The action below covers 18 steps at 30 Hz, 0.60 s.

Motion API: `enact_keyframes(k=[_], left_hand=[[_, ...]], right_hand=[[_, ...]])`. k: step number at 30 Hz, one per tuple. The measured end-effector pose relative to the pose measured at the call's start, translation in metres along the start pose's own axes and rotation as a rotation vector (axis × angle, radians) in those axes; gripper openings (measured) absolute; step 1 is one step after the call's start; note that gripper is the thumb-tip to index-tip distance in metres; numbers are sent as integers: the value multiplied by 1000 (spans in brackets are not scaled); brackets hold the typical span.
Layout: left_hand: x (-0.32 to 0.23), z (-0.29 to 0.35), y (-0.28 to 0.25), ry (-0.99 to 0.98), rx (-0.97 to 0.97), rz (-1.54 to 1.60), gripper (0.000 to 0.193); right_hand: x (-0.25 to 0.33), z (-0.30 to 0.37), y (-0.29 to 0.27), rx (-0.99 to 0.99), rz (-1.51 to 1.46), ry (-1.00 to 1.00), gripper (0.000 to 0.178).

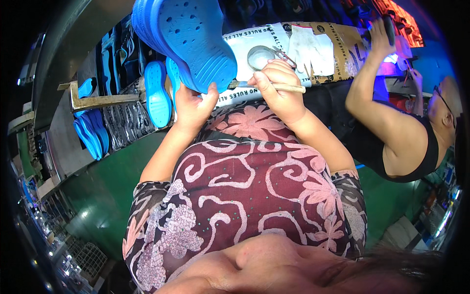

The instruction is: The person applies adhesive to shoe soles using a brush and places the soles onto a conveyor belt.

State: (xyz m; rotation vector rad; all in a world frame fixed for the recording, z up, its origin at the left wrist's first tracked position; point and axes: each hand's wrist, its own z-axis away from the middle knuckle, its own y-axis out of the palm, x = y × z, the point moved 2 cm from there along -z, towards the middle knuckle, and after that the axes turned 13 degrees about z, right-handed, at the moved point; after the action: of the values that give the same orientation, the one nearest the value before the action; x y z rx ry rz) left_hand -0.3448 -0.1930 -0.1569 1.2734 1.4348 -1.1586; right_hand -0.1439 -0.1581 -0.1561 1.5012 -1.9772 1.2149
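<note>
Wooden-handled brush (296,88) is clamped between thumb and fingers of the right hand (282,94), its tip held close to the lower edge of a blue perforated shoe sole (196,39), which is gripped by the left hand (193,105), the fingers partly hidden behind. Beyond, a round container (250,60) is set on a sheet-covered table (237,46).
</note>
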Motion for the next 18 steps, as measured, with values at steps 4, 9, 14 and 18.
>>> enact_keyframes(k=[4,9,14,18], left_hand=[[3,1,-2,5,-46,12,34],[8,1,-2,77,-28,-57,35],[3,1,2,43,-42,-12,35],[7,2,-2,20,-48,-46,34]], right_hand=[[0,1,-6,41,32,40,22],[-2,2,-11,51,37,26,26],[4,-3,-5,91,129,-39,24],[-2,-1,-10,-7,118,-31,22]])
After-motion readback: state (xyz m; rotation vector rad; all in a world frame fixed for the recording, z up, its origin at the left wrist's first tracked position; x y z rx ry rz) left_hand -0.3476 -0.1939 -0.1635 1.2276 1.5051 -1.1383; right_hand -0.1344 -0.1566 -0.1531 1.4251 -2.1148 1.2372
